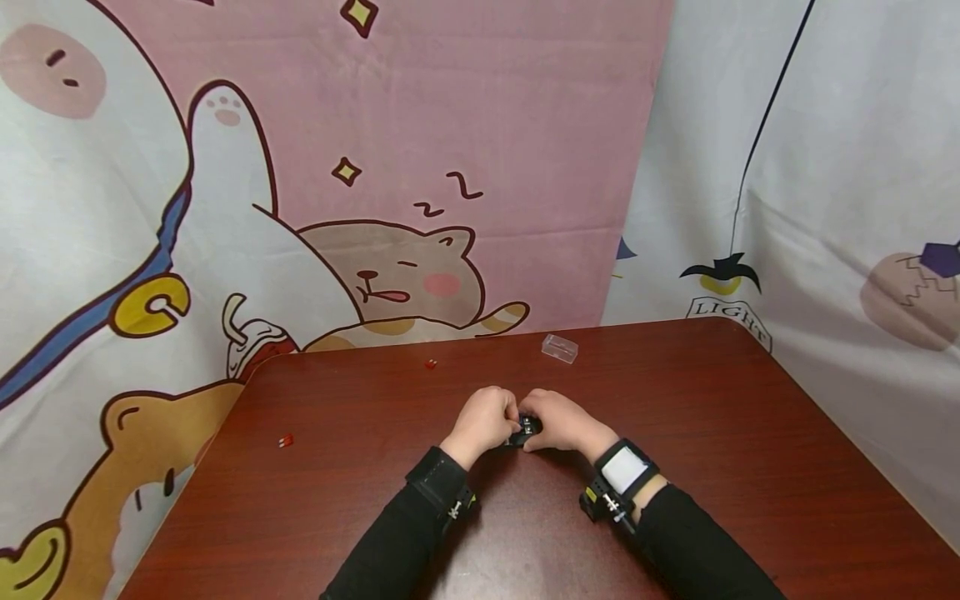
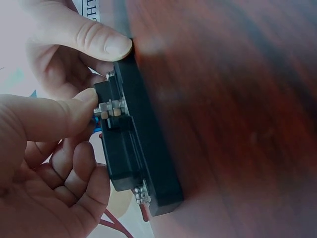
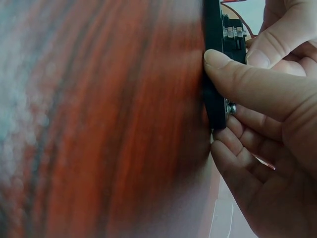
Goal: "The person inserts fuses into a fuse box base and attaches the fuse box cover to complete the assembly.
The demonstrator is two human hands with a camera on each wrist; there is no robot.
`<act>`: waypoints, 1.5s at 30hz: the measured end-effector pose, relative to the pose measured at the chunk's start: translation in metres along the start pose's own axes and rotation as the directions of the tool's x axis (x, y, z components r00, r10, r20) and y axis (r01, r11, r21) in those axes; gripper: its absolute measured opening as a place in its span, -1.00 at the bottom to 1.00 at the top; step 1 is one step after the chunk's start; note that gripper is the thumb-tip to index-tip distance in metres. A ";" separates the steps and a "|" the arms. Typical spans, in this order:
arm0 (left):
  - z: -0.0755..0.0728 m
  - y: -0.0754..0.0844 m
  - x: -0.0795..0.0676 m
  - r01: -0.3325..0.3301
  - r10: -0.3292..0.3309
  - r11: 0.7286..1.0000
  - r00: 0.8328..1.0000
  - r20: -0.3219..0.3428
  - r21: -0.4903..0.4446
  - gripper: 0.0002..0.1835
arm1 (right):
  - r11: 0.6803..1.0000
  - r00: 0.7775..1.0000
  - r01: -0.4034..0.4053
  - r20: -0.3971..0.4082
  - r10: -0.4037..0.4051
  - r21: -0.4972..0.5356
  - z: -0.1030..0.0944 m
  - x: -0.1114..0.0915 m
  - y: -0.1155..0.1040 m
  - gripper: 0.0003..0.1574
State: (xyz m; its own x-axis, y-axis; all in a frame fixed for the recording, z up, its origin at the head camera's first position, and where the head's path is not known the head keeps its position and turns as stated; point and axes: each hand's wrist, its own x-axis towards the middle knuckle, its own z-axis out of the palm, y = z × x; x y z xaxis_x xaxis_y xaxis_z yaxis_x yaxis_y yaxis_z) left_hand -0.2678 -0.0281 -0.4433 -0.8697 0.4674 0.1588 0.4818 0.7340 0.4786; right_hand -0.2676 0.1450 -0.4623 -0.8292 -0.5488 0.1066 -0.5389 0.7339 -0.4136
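Observation:
Both hands meet over a black terminal block [image 1: 531, 427] near the middle of the table. It is a long black base with a raised middle, and metal bolts with nuts [image 2: 111, 108] stick out of it. My right hand [image 1: 562, 419] grips one end, its thumb [image 3: 233, 74] along the base's edge and its fingers curled behind. With curled fingers, my left hand [image 1: 483, 423] pinches at the middle bolt, the thumb tip beside the nuts. A small blue part [image 2: 96, 126] shows behind that thumb, mostly hidden by the fingers.
A clear plastic cover [image 1: 559, 348] lies at the table's far edge. Two small red pieces lie apart on the brown table [image 1: 360, 517]: one red piece [image 1: 431, 363] at the back, another red piece [image 1: 286, 441] at the left. A printed cloth [image 1: 480, 100] hangs behind.

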 end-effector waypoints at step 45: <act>-0.076 -0.101 -0.059 0.253 -0.226 0.958 0.957 -0.182 0.135 -0.88 | 0.998 0.997 -0.066 0.030 0.065 0.017 -0.002 -0.001 -0.004 -0.47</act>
State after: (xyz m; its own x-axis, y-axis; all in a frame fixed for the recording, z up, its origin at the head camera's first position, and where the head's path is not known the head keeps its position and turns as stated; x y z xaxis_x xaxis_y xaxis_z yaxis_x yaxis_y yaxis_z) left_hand -0.2731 -0.1675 -0.4355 -0.9608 0.1910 0.2010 0.2564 0.8879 0.3818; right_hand -0.2646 0.1429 -0.4592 -0.8578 -0.5114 0.0519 -0.4803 0.7615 -0.4353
